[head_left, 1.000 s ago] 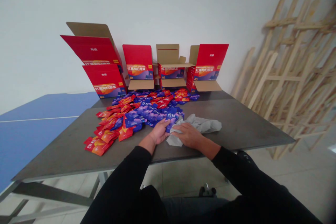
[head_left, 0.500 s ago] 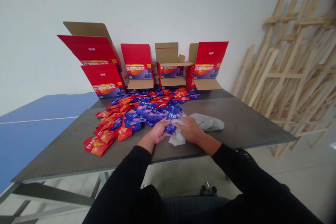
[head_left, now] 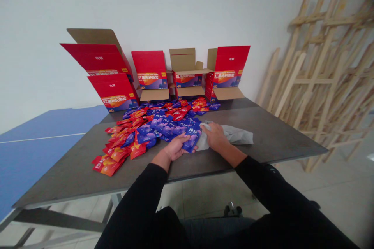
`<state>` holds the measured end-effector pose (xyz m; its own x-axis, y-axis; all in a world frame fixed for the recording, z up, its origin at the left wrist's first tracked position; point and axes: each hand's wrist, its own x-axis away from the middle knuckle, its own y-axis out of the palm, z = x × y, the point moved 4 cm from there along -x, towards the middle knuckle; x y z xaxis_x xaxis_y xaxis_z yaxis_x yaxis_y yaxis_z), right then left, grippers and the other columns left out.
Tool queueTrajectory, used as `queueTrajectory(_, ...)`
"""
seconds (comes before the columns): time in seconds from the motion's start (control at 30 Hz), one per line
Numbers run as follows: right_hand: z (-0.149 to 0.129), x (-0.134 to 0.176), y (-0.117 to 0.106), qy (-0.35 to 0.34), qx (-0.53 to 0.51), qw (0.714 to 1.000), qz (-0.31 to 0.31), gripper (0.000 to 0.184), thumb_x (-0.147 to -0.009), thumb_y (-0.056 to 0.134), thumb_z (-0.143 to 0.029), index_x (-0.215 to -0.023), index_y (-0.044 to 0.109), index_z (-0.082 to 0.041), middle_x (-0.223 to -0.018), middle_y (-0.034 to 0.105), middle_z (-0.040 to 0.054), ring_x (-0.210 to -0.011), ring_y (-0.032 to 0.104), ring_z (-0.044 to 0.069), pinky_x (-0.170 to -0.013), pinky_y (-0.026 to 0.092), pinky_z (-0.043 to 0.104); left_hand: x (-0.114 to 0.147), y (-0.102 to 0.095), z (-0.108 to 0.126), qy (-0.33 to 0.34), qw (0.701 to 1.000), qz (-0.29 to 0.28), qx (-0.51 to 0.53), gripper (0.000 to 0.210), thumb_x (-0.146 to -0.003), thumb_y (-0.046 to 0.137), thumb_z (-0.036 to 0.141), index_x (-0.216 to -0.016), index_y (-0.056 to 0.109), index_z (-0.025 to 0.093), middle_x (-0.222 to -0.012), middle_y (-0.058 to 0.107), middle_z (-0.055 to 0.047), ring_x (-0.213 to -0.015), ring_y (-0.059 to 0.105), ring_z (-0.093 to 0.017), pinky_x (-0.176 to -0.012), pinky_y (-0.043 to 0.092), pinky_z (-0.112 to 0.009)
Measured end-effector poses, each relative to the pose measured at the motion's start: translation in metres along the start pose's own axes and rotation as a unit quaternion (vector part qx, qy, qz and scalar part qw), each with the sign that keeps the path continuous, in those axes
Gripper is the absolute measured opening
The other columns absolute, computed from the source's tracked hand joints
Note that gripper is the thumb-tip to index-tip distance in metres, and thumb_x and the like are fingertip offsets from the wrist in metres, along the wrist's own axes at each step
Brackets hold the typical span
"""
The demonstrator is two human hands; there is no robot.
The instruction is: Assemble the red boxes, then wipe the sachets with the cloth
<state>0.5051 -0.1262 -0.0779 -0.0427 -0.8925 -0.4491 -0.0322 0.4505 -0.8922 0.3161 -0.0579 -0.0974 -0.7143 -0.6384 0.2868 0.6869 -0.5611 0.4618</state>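
Just below the frame's centre, the left hand (head_left: 176, 147) held a blue packet (head_left: 191, 139); the right hand (head_left: 216, 136), gripping a grey cloth (head_left: 238, 135), had slid to its upper right edge, baring more of its front, apparently mid-wipe.

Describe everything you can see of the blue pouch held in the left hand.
The blue pouch looks like flexible, slightly shiny film, with white characters across its upper part and paler purple artwork below. It tilts, its top leaning right, printed face toward the camera. The left hand grips its lower left side, thumb on the front. A grey-white cloth lies against or just behind its right edge.
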Motion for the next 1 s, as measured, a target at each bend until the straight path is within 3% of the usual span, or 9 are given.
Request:
queueTrajectory(0.13,-0.006,0.001,-0.007,-0.006,-0.009,1.000,0.013,0.055,-0.102,0.044,-0.016,-0.152,0.064,-0.019,-0.133,0.061,0.0222,-0.111,0.053,0.033,-0.100,0.043,0.047,0.000,0.000,0.001,-0.025,0.998,0.002,0.049,0.034,-0.108,0.056,0.034,-0.131,0.066,0.012,-0.105,0.080,-0.017,-0.086,0.081,-0.030,-0.070,0.068,-0.041)
queueTrajectory(0.23,-0.028,0.008,-0.009,-0.083,-0.027,0.996,0.013,0.051,-0.102,0.048,-0.020,-0.149,0.067,-0.019,-0.132,0.063,0.0214,-0.112,0.054,0.034,-0.099,0.043,0.047,-0.002,-0.001,0.001,-0.040,0.995,0.000,0.087,0.047,-0.110,0.049,0.045,-0.133,0.068,0.009,-0.107,0.080,-0.020,-0.091,0.081,-0.030,-0.077,0.068,-0.043)
queueTrajectory(0.37,-0.061,0.020,-0.005,-0.207,-0.047,0.977,-0.004,0.048,-0.100,0.054,-0.022,-0.145,0.070,-0.022,-0.127,0.068,0.0179,-0.111,0.056,0.032,-0.099,0.043,0.047,-0.004,-0.001,0.001,-0.033,0.993,-0.007,0.111,0.047,-0.112,0.046,0.044,-0.136,0.068,0.010,-0.108,0.080,-0.019,-0.089,0.080,-0.027,-0.079,0.068,-0.042)
queueTrajectory(0.53,-0.075,0.025,0.001,-0.271,-0.052,0.961,-0.021,0.045,-0.101,0.053,-0.020,-0.141,0.073,-0.022,-0.123,0.071,0.0169,-0.109,0.057,0.031,-0.095,0.043,0.046,-0.006,0.002,-0.001,-0.044,0.993,-0.006,0.113,0.048,-0.113,0.041,0.041,-0.134,0.069,0.008,-0.109,0.080,-0.019,-0.090,0.080,-0.027,-0.079,0.067,-0.039)
queueTrajectory(0.8,-0.069,0.018,-0.002,-0.217,-0.043,0.975,-0.026,0.043,-0.103,0.055,-0.023,-0.143,0.071,-0.020,-0.125,0.069,0.0177,-0.109,0.057,0.031,-0.098,0.041,0.046,-0.004,0.001,-0.004,-0.029,0.995,-0.022,0.093,0.044,-0.111,0.049,0.042,-0.131,0.070,0.008,-0.106,0.080,-0.017,-0.087,0.079,-0.024,-0.079,0.066,-0.036)
queueTrajectory(1.0,-0.052,0.007,-0.007,-0.141,-0.011,0.989,-0.047,0.052,-0.102,0.058,-0.025,-0.153,0.064,-0.021,-0.134,0.066,0.0206,-0.118,0.056,0.035,-0.102,0.040,0.046,0.000,0.004,-0.003,-0.042,0.998,-0.022,0.051,0.053,-0.113,0.041,0.047,-0.127,0.072,0.006,-0.094,0.080,-0.019,-0.077,0.078,-0.025,-0.071,0.065,-0.036)
